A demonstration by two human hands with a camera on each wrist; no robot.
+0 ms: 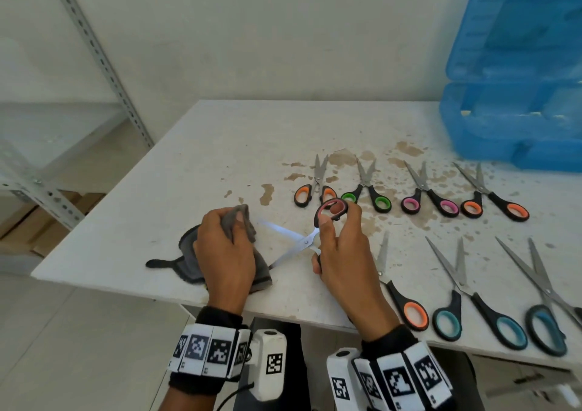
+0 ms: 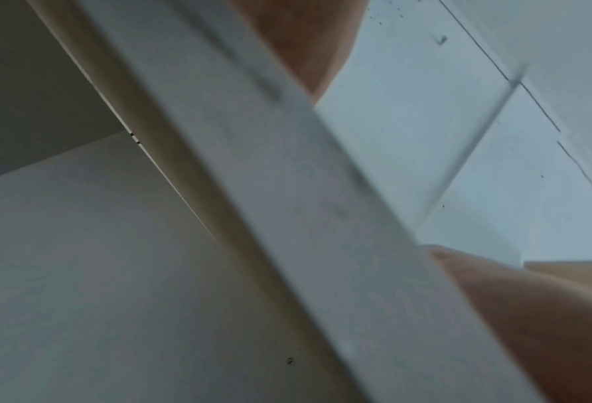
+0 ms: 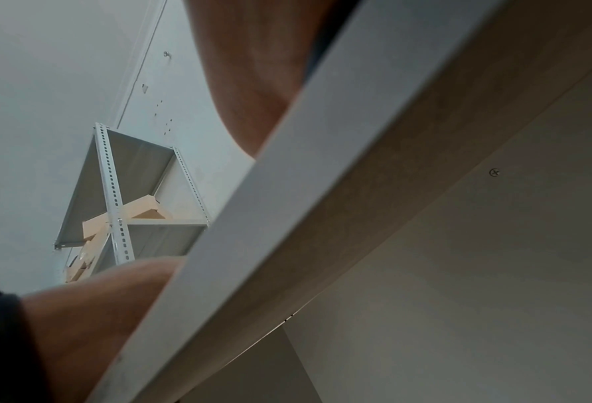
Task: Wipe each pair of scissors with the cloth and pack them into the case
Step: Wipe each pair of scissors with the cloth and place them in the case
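Observation:
In the head view my right hand (image 1: 338, 246) grips the black and pink handles of a pair of scissors (image 1: 299, 242) held spread wide, its blades pointing left. My left hand (image 1: 225, 253) holds a grey cloth (image 1: 242, 224) bunched around the tip of the upper blade, the rest of the cloth lying on the table. Several other scissors lie in two rows to the right, among them an orange-handled pair (image 1: 315, 190) and a teal-handled pair (image 1: 463, 297). The blue case (image 1: 516, 101) stands open at the back right. Both wrist views show only the table's edge from below.
The white table (image 1: 220, 158) is stained brown around the far row of scissors. A grey metal shelf rack (image 1: 78, 95) stands to the left, with cardboard boxes on its lower level. The table's front edge (image 2: 322, 218) runs close under both wrists.

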